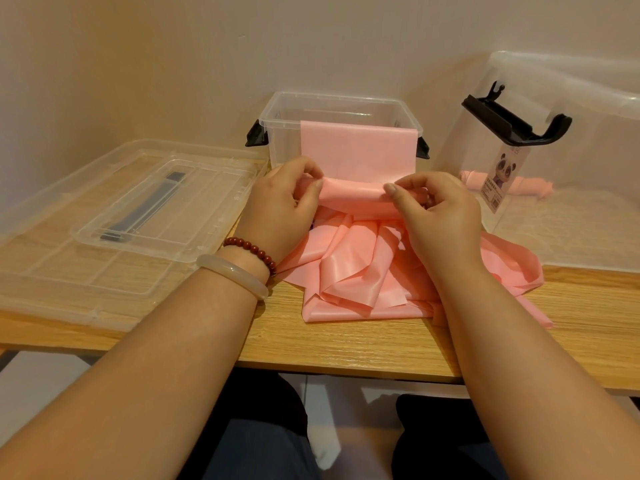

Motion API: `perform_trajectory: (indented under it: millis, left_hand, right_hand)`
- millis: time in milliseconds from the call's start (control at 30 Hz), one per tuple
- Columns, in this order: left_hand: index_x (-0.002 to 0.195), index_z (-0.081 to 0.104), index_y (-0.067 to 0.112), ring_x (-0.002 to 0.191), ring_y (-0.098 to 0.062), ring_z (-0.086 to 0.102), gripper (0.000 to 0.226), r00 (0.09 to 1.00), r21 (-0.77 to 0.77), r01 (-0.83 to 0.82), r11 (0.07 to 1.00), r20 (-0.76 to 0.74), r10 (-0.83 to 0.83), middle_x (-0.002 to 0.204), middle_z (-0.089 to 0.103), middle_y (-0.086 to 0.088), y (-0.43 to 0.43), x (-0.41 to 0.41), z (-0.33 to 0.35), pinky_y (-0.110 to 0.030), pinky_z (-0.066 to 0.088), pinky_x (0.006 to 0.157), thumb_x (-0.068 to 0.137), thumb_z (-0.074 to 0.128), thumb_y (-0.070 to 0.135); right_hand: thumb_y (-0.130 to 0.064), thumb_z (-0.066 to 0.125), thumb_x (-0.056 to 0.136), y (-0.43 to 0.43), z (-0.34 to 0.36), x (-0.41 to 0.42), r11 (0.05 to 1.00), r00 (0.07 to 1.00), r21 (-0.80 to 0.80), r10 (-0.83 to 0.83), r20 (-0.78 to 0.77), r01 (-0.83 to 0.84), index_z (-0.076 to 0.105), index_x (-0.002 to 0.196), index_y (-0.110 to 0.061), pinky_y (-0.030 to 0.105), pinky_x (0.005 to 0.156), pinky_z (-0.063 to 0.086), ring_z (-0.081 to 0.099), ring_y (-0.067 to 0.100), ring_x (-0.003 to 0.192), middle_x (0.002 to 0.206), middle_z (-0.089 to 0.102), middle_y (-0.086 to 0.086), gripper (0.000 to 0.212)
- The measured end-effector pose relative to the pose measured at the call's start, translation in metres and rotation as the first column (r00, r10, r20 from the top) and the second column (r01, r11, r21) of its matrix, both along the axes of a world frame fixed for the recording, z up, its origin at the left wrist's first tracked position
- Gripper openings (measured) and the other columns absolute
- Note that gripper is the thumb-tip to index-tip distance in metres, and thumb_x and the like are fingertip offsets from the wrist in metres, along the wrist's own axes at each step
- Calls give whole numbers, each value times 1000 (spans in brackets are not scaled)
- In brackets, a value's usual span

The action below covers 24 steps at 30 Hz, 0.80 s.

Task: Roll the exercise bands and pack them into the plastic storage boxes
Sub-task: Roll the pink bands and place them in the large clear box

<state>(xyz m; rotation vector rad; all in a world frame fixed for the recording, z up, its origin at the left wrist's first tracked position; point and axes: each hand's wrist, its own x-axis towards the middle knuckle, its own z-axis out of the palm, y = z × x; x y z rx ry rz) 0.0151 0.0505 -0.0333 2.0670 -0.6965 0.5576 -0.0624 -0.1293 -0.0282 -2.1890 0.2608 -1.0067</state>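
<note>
Left hand: the left hand is at the left end of the roll, its fingers curled and pinching the pink band.
Right hand: the right hand is at the right end, thumb and fingertips pinching the same roll, the other fingers bent behind it.
Pink band: the pink band is draped over the front rim of the small box. It hangs flat down the box's front wall and ends in a rolled part held between the two hands, just above the surface.
Loose bands: the loose bands are a crumpled pink pile under both wrists. Its near edge stops short of the surface's front edge, and its right corner reaches the large box's near wall.
Small box: the small box is clear with black side latches. It stands open against the wall, in the middle at the back.
Large box: the large box is clear and at the right, with a black clip and a panda label on its left wall. Rolled bands lie inside on its floor.
Lids: the lids are two clear ones, stacked at the left — the right edge lies close beside the left hand.
Wrist: a bead bracelet and a pale bangle are on the left wrist.
Surface: the surface is wood — a bare strip runs along the near edge in front of the pile and the lids.
</note>
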Motion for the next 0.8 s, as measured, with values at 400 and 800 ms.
perform_trajectory:
  millis: [400, 800]
  left_hand:
    - [107, 64, 18, 90, -10, 52, 25, 999, 7, 51, 999, 12, -51, 95, 50, 14, 2, -2, 0, -14, 44, 79, 83, 63, 11]
    - [100, 63, 18, 74, 5, 45, 10, 999, 34, 32, 999, 23, -33, 81, 44, 23, 3, -2, 0, -2, 33, 64, 93, 56, 17]
  right_hand:
    - [-24, 63, 92, 1, 0, -1, 999, 1000, 48, 19, -22, -18, 68, 92, -30, 2, 67, 33, 48, 4, 84, 81, 52, -23, 7]
    - [-29, 65, 91, 0, 0, -1, 997, 1000, 75, 17, 8, -18, 67, 90, -27, 8, 70, 39, 54, 9, 88, 94, 62, -5, 4]
